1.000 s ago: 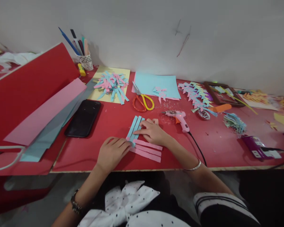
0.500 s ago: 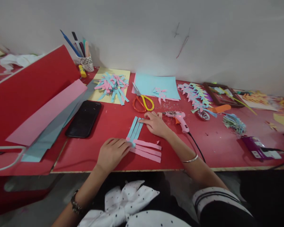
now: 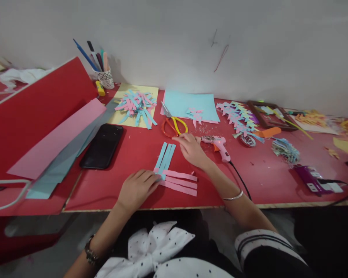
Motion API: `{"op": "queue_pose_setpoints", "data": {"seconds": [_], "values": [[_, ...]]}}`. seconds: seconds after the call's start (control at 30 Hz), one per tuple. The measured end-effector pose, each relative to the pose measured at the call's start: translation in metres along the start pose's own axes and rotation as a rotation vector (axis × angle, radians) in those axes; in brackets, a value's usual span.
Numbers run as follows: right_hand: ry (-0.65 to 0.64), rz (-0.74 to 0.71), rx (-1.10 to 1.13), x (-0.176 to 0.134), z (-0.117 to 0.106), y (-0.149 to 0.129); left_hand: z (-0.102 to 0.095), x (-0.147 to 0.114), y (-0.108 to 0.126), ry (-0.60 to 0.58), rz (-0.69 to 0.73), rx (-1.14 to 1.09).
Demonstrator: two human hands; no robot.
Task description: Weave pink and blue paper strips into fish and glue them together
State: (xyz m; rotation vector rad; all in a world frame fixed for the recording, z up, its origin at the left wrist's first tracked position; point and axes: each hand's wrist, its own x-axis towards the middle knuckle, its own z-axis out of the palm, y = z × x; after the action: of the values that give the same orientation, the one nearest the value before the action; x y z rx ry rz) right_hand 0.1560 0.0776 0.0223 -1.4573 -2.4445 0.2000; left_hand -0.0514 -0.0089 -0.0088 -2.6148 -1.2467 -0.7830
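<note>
Blue paper strips [image 3: 168,156] and pink paper strips [image 3: 181,185] lie on the red table, crossing in a woven corner. The blue ones point away from me, the pink ones to the right. My left hand [image 3: 137,189] holds the crossing down with its fingertips, hiding part of it. Just right of the blue ends is my right hand [image 3: 193,150], its fingers stretched out and holding nothing. Scissors [image 3: 175,125] with red and yellow handles lie just beyond it. A pink glue gun [image 3: 217,143] rests to its right, a small red light showing.
A black phone [image 3: 102,146] lies left, beside long pink paper [image 3: 58,137]. Behind are a strip pile [image 3: 136,104], blue sheets [image 3: 188,102] and a pen cup [image 3: 106,79]. A braided paper chain [image 3: 237,116] and a purple power socket [image 3: 310,179] are on the right.
My right hand has let go of the blue strip ends and moved slightly right, its fingers now off the paper. The blue strips are spread a little differently. My left hand stays put.
</note>
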Motion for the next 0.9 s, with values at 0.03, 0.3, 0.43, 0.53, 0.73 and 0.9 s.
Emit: {"op": "queue_pose_setpoints", "data": {"seconds": [0.03, 0.3, 0.43, 0.53, 0.73, 0.9], "values": [[0.035, 0.021, 0.039, -0.003, -0.006, -0.002, 0.000, -0.001, 0.001, -0.002, -0.003, -0.013], [-0.238, 0.049, 0.173, -0.054, -0.025, -0.023, 0.000, -0.005, 0.012, -0.029, -0.015, -0.116], [-0.314, 0.109, 0.176, -0.067, -0.016, -0.024, -0.002, -0.005, 0.013, -0.083, -0.032, -0.094], [-0.292, 0.149, 0.207, -0.069, -0.016, -0.020, -0.003, -0.003, 0.014, -0.111, -0.040, -0.082], [-0.236, 0.196, 0.355, -0.072, -0.021, -0.005, -0.003, -0.003, 0.017, -0.170, -0.096, -0.038], [-0.091, 0.253, 0.430, -0.076, -0.020, 0.002, -0.003, -0.002, 0.020, -0.170, -0.107, -0.026]]}}
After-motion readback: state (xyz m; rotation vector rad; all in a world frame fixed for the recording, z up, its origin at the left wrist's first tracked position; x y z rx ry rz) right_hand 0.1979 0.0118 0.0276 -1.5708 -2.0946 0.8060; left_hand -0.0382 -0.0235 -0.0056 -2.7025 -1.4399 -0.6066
